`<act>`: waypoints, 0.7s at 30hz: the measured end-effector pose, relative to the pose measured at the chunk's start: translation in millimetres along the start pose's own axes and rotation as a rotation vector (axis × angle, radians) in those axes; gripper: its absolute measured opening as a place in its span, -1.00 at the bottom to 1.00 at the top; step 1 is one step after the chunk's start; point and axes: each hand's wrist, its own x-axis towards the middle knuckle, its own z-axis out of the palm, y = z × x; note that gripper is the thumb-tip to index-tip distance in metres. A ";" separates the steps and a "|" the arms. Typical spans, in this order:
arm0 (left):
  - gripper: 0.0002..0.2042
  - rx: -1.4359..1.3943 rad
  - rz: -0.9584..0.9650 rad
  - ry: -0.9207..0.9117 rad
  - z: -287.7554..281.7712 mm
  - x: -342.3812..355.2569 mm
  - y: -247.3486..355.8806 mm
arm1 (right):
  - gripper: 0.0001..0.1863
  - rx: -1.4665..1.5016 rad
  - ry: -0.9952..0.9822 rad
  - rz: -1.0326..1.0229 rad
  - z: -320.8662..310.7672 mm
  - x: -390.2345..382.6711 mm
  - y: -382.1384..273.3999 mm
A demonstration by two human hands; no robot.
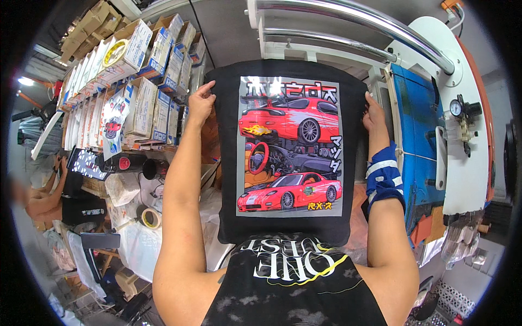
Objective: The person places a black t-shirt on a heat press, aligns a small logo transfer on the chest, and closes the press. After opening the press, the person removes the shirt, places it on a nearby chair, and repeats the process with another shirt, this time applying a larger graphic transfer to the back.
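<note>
A folded black garment [228, 179] is spread out in front of my chest. On it lies a large rectangular print [291, 157] of red sports cars, a steering wheel and lettering; its upper edge shines. My left hand [202, 100] grips the upper left edge, thumb and fingers pinched together. Opposite it, my right hand [374, 113] grips the upper right edge, with part of its fingers hidden behind the cloth. The garment hangs flat and taut between both hands, its lower end close to my shirt. A blue and white cloth band [384, 176] wraps my right forearm.
Stacked cardboard boxes [157, 54] fill shelves on the left, with a yellow tape roll [115, 52] on them. A machine with chrome bars [353, 16], a blue panel [416, 136] and a pressure gauge [455, 108] stands right. Another person's hands [61, 163] work far left.
</note>
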 end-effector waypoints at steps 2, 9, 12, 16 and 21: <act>-0.53 0.057 -0.048 0.010 2.1 2.2 2.1 | -0.57 -0.025 0.034 -0.007 1.6 -6.0 -5.7; -0.75 0.414 0.343 -0.033 5.7 -71.2 54.1 | -0.68 -1.173 0.063 -0.775 26.3 -125.5 -1.6; -0.80 0.443 0.419 -0.122 6.6 -169.4 69.4 | -0.69 -1.273 -0.143 -1.000 2.9 -225.1 28.9; -0.70 0.465 0.399 -0.252 4.0 -254.1 83.0 | -0.61 -1.298 -0.217 -0.910 -19.2 -310.7 51.0; -0.62 0.493 0.366 -0.253 7.1 -264.6 88.5 | -0.51 -1.388 -0.269 -0.816 -19.9 -329.4 50.4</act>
